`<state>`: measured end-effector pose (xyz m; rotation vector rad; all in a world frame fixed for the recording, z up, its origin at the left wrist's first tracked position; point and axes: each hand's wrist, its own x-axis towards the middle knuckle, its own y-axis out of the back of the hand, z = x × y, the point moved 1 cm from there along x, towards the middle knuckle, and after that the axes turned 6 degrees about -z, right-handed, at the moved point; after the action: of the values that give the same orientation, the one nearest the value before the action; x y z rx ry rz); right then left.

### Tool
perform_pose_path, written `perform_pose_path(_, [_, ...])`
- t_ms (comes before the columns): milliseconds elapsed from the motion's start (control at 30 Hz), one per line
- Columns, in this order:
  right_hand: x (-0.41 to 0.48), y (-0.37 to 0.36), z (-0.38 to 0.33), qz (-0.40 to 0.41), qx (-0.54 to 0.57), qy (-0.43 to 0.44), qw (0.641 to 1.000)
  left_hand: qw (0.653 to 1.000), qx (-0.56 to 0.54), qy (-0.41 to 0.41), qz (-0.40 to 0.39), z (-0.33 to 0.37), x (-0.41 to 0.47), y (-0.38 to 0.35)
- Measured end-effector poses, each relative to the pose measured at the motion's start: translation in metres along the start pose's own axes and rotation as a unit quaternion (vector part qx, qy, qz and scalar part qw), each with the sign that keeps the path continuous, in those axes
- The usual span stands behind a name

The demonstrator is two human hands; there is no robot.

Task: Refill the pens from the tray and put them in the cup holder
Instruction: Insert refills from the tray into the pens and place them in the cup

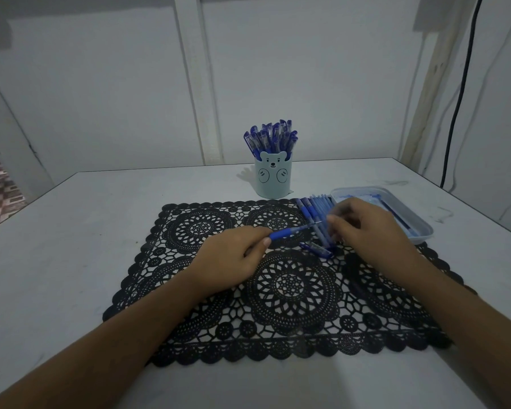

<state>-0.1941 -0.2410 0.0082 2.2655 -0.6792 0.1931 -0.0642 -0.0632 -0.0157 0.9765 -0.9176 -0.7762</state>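
Observation:
My left hand (233, 258) pinches the blue grip end of a pen (289, 231) that lies across the black lace mat. My right hand (369, 228) holds the pen's other, clear end, its fingers curled around it. Beneath the hands, a row of several blue pens (314, 211) lies on the mat, with a loose pen cap (316, 250) in front of them. A clear plastic tray (419, 228) stands to the right with a dark refill in it. The pale blue bear cup holder (273, 180) stands behind the mat, full of capped blue pens.
The black lace mat (286, 287) covers the middle of the white table (71, 246). A black cable (457, 104) hangs down the wall at the right. The table's left edge drops to a patterned floor.

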Motion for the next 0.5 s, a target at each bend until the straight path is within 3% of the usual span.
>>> perform_pose_path(100, [-0.001, 0.003, -0.002, 0.033, -0.048, 0.018, 0.998, 1.000, -0.004, 0.012, -0.004, 0.000, 0.001, 0.000])
perform_pose_path(300, [-0.007, -0.017, -0.003, -0.175, -0.223, 0.102, 0.953, 1.000, -0.008, 0.022, -0.007, 0.000, 0.001, 0.000])
perform_pose_path(500, [-0.008, -0.017, -0.006, -0.154, -0.176, 0.093, 0.968, 1.000, -0.004, 0.019, -0.007, 0.002, 0.000, 0.001])
